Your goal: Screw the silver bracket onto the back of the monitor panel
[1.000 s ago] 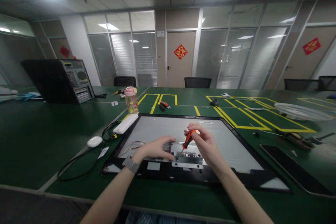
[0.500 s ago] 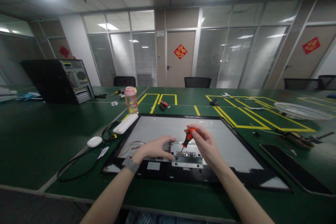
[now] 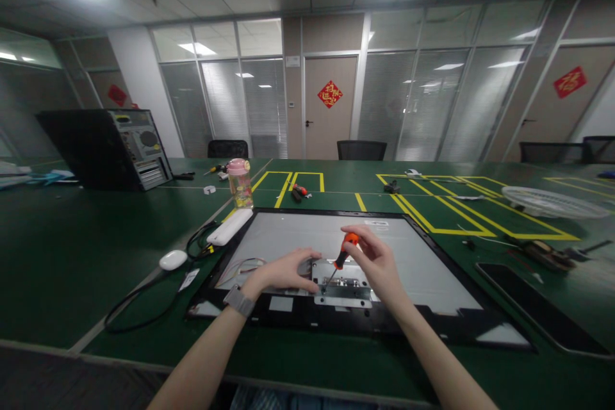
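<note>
A flat display panel [image 3: 293,230] with a black frame lies on the table, its grey metal back up. A silver metal bracket [image 3: 343,301] with holes sits near the panel's front edge. My right hand [image 3: 375,256] pinches the orange-and-black handle of a screwdriver [image 3: 342,256]. The shaft slants down to the left, its tip at the bracket's left part; whether it sits in a screw is too small to tell. My left hand [image 3: 291,269] lies with thumb and fingers apart at the bracket's left edge. Some thin wires [image 3: 240,266] run beside that wrist.
A white power bank-like block [image 3: 230,227], black cable [image 3: 129,330] and pink-lidded bottle [image 3: 239,182] stand left of the panel. A computer case [image 3: 100,147] is farther left. On the right lie a dark flat slab [image 3: 538,307] and a white ring-shaped piece [image 3: 552,203]. Pliers [image 3: 298,192] lie behind.
My right fingers and the screwdriver handle have shifted very slightly, with the tip at the same spot. My left hand and the panel look unmoved.
</note>
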{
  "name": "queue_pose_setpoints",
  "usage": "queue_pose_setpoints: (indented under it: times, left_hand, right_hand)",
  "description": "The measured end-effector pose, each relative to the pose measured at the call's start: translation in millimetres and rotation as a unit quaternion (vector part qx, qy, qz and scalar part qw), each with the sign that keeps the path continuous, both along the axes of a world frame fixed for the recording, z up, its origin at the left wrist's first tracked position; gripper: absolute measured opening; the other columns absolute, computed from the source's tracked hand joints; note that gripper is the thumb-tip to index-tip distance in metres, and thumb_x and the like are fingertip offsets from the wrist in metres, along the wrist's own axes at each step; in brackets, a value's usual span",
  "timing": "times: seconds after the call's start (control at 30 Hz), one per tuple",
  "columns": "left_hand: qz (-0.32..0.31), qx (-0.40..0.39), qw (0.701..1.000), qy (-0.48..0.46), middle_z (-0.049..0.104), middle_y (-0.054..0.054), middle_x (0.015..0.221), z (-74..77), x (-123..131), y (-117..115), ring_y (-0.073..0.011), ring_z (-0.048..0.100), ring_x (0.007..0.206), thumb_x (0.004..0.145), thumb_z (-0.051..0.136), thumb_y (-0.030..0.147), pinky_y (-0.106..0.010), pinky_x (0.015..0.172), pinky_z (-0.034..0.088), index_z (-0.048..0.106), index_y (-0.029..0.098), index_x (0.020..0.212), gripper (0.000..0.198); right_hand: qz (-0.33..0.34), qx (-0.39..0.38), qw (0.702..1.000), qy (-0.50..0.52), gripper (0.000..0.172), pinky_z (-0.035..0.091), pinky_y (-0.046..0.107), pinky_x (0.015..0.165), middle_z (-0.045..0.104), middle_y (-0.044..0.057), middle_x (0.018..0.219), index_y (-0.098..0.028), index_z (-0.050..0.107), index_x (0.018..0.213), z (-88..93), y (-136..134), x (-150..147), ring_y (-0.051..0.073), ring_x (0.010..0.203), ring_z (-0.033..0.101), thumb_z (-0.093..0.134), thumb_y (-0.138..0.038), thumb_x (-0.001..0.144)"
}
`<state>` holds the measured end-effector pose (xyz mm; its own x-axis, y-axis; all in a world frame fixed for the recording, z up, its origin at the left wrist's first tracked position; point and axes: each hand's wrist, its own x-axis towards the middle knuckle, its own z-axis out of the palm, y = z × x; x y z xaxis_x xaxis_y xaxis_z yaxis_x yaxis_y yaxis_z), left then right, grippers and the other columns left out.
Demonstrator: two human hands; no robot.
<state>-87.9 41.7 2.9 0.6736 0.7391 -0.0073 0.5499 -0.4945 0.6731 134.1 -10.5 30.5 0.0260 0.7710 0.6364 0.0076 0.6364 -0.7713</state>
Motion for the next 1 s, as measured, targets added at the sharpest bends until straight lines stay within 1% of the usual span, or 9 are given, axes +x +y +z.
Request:
queue_pose_setpoints:
  times: [0.13, 0.23, 0.3, 0.43, 0.5, 0.57, 0.73, 0.9, 1.0]
  left_hand:
    - [-0.003, 0.003, 1.0, -0.005, 0.049, -0.007, 0.136, -0.1, 0.3, 0.2, -0.0283, 0.045, 0.124, 0.067, 0.077, 0.046, -0.038, 0.106, 0.034, 0.047, 0.027, 0.134, 0.075]
    - [-0.005, 0.001, 1.0, -0.002, 0.049, -0.007, 0.136, 0.3, 0.1, 0.3, -0.0288, 0.044, 0.125, 0.067, 0.076, 0.048, -0.039, 0.106, 0.033, 0.047, 0.028, 0.133, 0.076]
    - [-0.005, -0.003, 1.0, -0.001, 0.047, -0.006, 0.137, 0.9, -0.2, 0.0, -0.0291, 0.043, 0.127, 0.066, 0.076, 0.05, -0.039, 0.108, 0.032, 0.047, 0.028, 0.134, 0.077]
    - [-0.001, -0.003, 1.0, -0.002, 0.047, -0.008, 0.137, 1.7, 0.0, -0.9, -0.0282, 0.043, 0.126, 0.067, 0.076, 0.047, -0.039, 0.108, 0.032, 0.046, 0.026, 0.134, 0.077]
    - [-0.002, 0.0, 1.0, -0.004, 0.048, -0.008, 0.136, 1.7, 0.4, -1.1, -0.0276, 0.045, 0.125, 0.068, 0.076, 0.046, -0.038, 0.107, 0.033, 0.047, 0.026, 0.134, 0.075]
    - [-0.005, 0.003, 1.0, -0.005, 0.049, -0.007, 0.135, 1.4, 0.7, -0.9, -0.0275, 0.045, 0.124, 0.068, 0.076, 0.046, -0.039, 0.107, 0.033, 0.048, 0.027, 0.133, 0.074]
    - [-0.002, 0.0, 1.0, 0.002, 0.048, -0.007, 0.136, 0.1, 0.6, 0.6, -0.0281, 0.043, 0.126, 0.067, 0.077, 0.047, -0.04, 0.108, 0.032, 0.047, 0.028, 0.133, 0.076]
    - [0.0, 0.001, 1.0, -0.002, 0.048, -0.007, 0.136, 0.0, 0.3, -0.1, -0.028, 0.044, 0.125, 0.068, 0.077, 0.044, -0.038, 0.107, 0.033, 0.047, 0.027, 0.134, 0.074]
    - [0.003, 0.0, 1.0, -0.001, 0.049, -0.007, 0.135, 1.1, 0.5, -1.3, -0.0282, 0.044, 0.126, 0.067, 0.077, 0.045, -0.038, 0.107, 0.032, 0.047, 0.026, 0.134, 0.075]
  right_hand:
    - [0.042, -0.034, 0.999, 0.009, 0.029, 0.049, 0.041, 0.086, 0.068, 0.007, 0.099, -0.026, 0.066, 0.112, -1.3, -0.4, -1.0, 0.025, 0.096, 0.063, 0.057, -0.04, 0.088]
    - [0.015, -0.026, 0.999, 0.011, 0.021, 0.051, 0.036, 0.077, 0.065, 0.003, 0.086, -0.026, 0.069, 0.098, -2.8, 1.4, -1.0, 0.021, 0.082, 0.063, 0.067, -0.037, 0.081]
    - [-0.01, -0.007, 1.0, 0.002, 0.017, 0.05, 0.034, 0.077, 0.062, 0.002, 0.082, -0.025, 0.07, 0.092, -3.4, 2.5, -0.5, 0.02, 0.079, 0.062, 0.071, -0.035, 0.078]
    - [0.027, -0.019, 0.999, -0.012, 0.031, 0.046, 0.04, 0.089, 0.065, 0.006, 0.101, -0.026, 0.064, 0.116, -2.0, 0.5, -0.1, 0.023, 0.097, 0.061, 0.056, -0.039, 0.089]
    - [0.056, -0.035, 0.998, -0.002, 0.035, 0.046, 0.042, 0.091, 0.066, 0.007, 0.104, -0.027, 0.06, 0.122, -1.1, -1.3, -0.7, 0.024, 0.098, 0.062, 0.051, -0.041, 0.091]
    - [0.053, -0.034, 0.998, 0.003, 0.034, 0.047, 0.041, 0.088, 0.067, 0.006, 0.1, -0.027, 0.061, 0.121, -1.0, -1.9, -1.4, 0.023, 0.095, 0.063, 0.054, -0.04, 0.09]
    - [-0.025, 0.028, 0.999, -0.024, 0.019, 0.047, 0.036, 0.08, 0.06, 0.003, 0.083, -0.027, 0.071, 0.098, -3.1, 1.4, -1.2, 0.021, 0.082, 0.058, 0.067, -0.032, 0.081]
    - [0.019, 0.0, 1.0, -0.019, 0.031, 0.045, 0.038, 0.088, 0.066, 0.006, 0.102, -0.027, 0.066, 0.116, -2.5, 0.9, 0.8, 0.024, 0.098, 0.06, 0.051, -0.036, 0.09]
    - [0.039, -0.02, 0.999, 0.003, 0.032, 0.044, 0.041, 0.092, 0.069, 0.006, 0.106, -0.028, 0.064, 0.119, -1.8, 0.1, 1.3, 0.025, 0.103, 0.061, 0.052, -0.036, 0.09]
